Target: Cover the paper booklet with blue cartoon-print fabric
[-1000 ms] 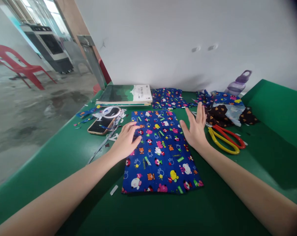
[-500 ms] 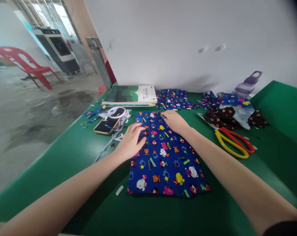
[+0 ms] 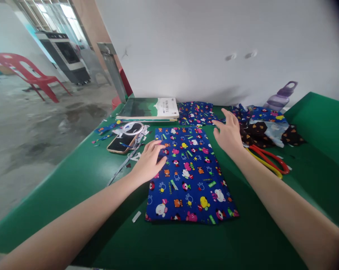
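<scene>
A blue cloth with cartoon animals (image 3: 186, 180) lies flat on the green table (image 3: 73, 187). My left hand (image 3: 149, 162) rests on its left edge, fingers apart and holding nothing. Off the cloth's upper right corner, my right hand (image 3: 228, 133) is raised with spread fingers, nothing in them. It is near a smaller blue printed piece (image 3: 196, 113) and partly covers the scissors with red and yellow handles (image 3: 270, 159).
Books (image 3: 148, 108) lie at the back. A phone (image 3: 121, 144), a white ring (image 3: 133, 128) and scraps sit left. At the right are crumpled cloths (image 3: 265, 129), a purple bottle (image 3: 280, 97) and a green raised panel (image 3: 321, 123).
My right hand has left the cloth's top edge and moved right, its fingers spreading; it now hides the scissors' blades. My left hand has stayed in place.
</scene>
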Action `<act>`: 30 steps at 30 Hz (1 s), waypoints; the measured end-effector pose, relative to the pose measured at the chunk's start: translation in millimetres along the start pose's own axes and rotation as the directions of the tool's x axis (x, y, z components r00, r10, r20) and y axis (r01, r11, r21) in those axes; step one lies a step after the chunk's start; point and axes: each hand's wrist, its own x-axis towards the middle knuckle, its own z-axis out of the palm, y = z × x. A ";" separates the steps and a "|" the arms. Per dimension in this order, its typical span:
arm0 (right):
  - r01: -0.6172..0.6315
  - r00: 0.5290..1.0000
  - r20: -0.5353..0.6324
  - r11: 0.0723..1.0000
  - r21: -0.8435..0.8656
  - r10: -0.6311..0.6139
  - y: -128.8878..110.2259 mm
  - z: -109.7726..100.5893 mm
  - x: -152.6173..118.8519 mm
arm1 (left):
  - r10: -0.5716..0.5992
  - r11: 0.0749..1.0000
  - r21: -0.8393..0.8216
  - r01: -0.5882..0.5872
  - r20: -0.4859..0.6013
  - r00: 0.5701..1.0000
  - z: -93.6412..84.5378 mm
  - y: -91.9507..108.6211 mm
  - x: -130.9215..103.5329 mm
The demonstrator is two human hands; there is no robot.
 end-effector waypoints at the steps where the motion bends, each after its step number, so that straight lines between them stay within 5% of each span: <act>1: 0.032 0.999 0.028 0.999 0.017 -0.032 -6.8 -8.8 -8.0 | 0.006 1.000 0.000 -0.006 -0.008 1.000 0.4 -0.4 -0.2; 3: 0.108 0.981 0.142 0.982 0.157 -0.131 -31.0 -28.8 -29.1 | 0.022 1.000 0.003 -0.022 -0.030 0.999 1.2 -1.6 -0.5; 6: 0.113 0.890 0.361 0.901 0.418 -0.280 -78.0 -59.9 -69.3 | 0.045 0.999 -0.004 -0.045 -0.048 0.998 2.0 -3.1 -0.4; 11: 0.130 0.769 0.493 0.855 0.503 -0.407 -124.0 -83.0 -122.4 | -0.004 0.996 -0.084 -0.001 -0.062 0.998 -1.4 -0.7 0.8; 15: 0.091 0.753 0.528 0.857 0.507 -0.393 -126.5 -77.7 -129.8 | 0.090 0.981 -0.167 -0.104 -0.086 0.992 -12.6 9.9 -1.1; 19: -0.034 0.763 0.543 0.817 0.575 -0.351 -122.5 -75.1 -122.4 | 0.205 0.924 -0.339 -0.174 0.058 0.977 -31.1 25.8 -7.5; 22: -0.163 0.760 0.577 0.771 0.615 -0.299 -120.4 -75.5 -117.7 | 0.371 0.831 -0.505 -0.234 0.189 0.909 -43.0 33.3 -12.9; 25: -0.263 0.760 0.602 0.731 0.629 -0.244 -117.9 -74.4 -115.7 | 0.514 0.726 -0.620 -0.296 0.205 0.833 -47.8 34.6 -16.2; 30: -0.320 0.772 0.605 0.701 0.637 -0.197 -115.3 -69.9 -115.6 | 0.449 0.798 -0.529 -0.289 0.202 0.870 -44.8 32.7 -16.3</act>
